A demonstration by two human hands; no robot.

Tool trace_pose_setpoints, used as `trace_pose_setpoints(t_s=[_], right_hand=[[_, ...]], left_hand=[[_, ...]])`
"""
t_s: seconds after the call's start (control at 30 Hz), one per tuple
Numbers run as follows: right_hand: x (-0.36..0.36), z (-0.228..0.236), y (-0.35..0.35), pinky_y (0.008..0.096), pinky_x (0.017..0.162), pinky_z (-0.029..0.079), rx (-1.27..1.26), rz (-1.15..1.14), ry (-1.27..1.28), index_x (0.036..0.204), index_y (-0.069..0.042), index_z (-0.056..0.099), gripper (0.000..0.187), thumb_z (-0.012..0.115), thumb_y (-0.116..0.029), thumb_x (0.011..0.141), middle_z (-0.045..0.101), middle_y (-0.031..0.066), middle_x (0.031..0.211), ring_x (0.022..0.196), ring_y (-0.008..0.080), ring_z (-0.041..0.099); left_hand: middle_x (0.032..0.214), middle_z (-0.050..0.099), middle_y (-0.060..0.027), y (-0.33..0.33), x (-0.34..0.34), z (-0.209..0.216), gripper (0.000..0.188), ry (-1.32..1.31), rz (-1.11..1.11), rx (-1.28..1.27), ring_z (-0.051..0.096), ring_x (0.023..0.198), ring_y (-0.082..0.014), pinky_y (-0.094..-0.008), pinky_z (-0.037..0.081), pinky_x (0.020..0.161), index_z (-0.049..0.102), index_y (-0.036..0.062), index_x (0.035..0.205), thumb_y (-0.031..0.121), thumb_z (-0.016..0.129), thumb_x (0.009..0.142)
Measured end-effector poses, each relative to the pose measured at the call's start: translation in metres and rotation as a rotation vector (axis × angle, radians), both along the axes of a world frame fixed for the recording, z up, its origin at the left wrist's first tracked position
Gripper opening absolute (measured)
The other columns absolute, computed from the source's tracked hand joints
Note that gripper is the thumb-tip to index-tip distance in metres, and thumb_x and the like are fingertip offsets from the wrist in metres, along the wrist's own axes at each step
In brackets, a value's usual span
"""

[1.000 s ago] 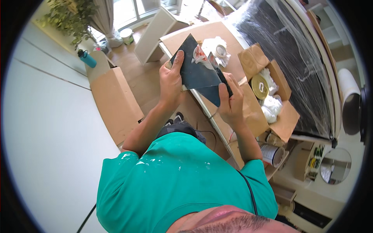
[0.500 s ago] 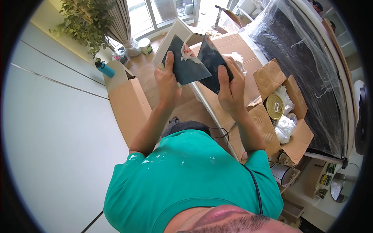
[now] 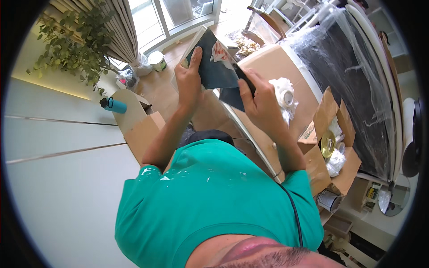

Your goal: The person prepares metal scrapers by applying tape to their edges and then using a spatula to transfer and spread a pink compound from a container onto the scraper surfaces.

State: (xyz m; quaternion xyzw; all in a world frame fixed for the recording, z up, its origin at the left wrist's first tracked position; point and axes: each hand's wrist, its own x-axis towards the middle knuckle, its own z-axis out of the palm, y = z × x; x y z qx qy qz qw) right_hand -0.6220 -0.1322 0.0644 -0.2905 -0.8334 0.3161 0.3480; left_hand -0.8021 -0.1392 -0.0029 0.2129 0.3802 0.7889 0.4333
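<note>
My left hand (image 3: pixel 190 85) grips a wide, dark, flat putty spreader (image 3: pixel 212 71), thumb on its face and fingers behind. A dab of white putty (image 3: pixel 219 52) streaked with red lies on that face. In my right hand (image 3: pixel 261 98) is a second dark spreader (image 3: pixel 231 96), thumb on top, its blade angled and partly hidden behind the first one. The two blades overlap at the first one's lower right corner; I cannot tell whether they touch. Both are held up in front of my chest.
Cardboard (image 3: pixel 268 60) covers a surface ahead, with a white plastic-wrapped item (image 3: pixel 284 96) on it. To the right, an open carton (image 3: pixel 346 172) holds a gold-lidded tin (image 3: pixel 327 144). Plastic sheeting (image 3: pixel 344 67) covers a dark panel. A turquoise bottle (image 3: pixel 117 106) and white bucket (image 3: pixel 157 61) are left.
The right spreader has moved lower and further behind the left one, and its blade has turned. The putty stays on the left blade. My view has shifted somewhat.
</note>
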Motion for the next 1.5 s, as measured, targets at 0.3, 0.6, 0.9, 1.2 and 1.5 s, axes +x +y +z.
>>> trace_pose_setpoints(t_s=[0.3,0.6,0.9,1.2,1.5], right_hand=[[-0.09,-0.026,0.109,0.0305,0.069,0.052,-0.582,-0.036,0.064,0.11,0.005,0.066,0.025,0.056,-0.016,0.099,0.071,0.0143,0.089,0.076,0.0209,0.069],[-0.215,-0.098,0.18,0.0257,0.054,0.046,-1.876,0.323,1.1,0.101,-0.005,0.062,0.037,0.042,-0.037,0.106,0.059,0.0044,0.068,0.055,0.0138,0.055],[-0.249,-0.099,0.296,0.0222,0.049,0.042,-1.104,-0.241,1.388,0.104,-0.008,0.063,0.023,0.055,-0.029,0.102,0.07,0.0032,0.09,0.066,0.0093,0.062],[-0.324,-0.088,0.306,0.0208,0.064,0.051,-0.574,-0.533,1.286,0.097,-0.001,0.064,0.012,0.072,-0.008,0.09,0.068,0.0016,0.087,0.073,0.0056,0.061],[-0.397,-0.071,0.307,0.0221,0.069,0.052,-0.417,-1.045,1.306,0.096,0.0,0.065,0.014,0.073,-0.011,0.09,0.069,0.0024,0.09,0.076,0.0054,0.061]], left_hand=[[0.099,0.07,-0.0108,0.069,-0.149,-0.002,0.034,-0.05,-0.113,-0.03,0.07,0.081,-0.0179,-0.0307,0.06,0.073,0.062,-0.0027,0.114,0.027,0.064,0.097],[0.096,0.071,-0.0094,0.157,-0.182,-0.005,0.036,-0.162,-0.225,-0.026,0.07,0.078,-0.0159,-0.0303,0.06,0.07,0.062,-0.0028,0.11,0.031,0.063,0.098],[0.098,0.068,-0.0093,0.225,-0.259,0.023,0.034,-0.092,0.216,-0.03,0.067,0.086,-0.0185,-0.0342,0.056,0.077,0.061,0.0012,0.109,0.034,0.059,0.1],[0.065,0.031,0.0102,0.306,-0.274,0.018,0.041,0.449,0.112,0.061,0.023,0.06,-0.0008,-0.0258,0.015,0.051,0.046,0.0087,0.069,0.026,0.052,0.106],[0.068,0.036,0.0081,0.36,-0.353,-0.009,0.039,0.825,-0.525,0.179,0.029,0.062,-0.0031,-0.0267,0.02,0.052,0.051,0.0038,0.075,0.027,0.048,0.106]])
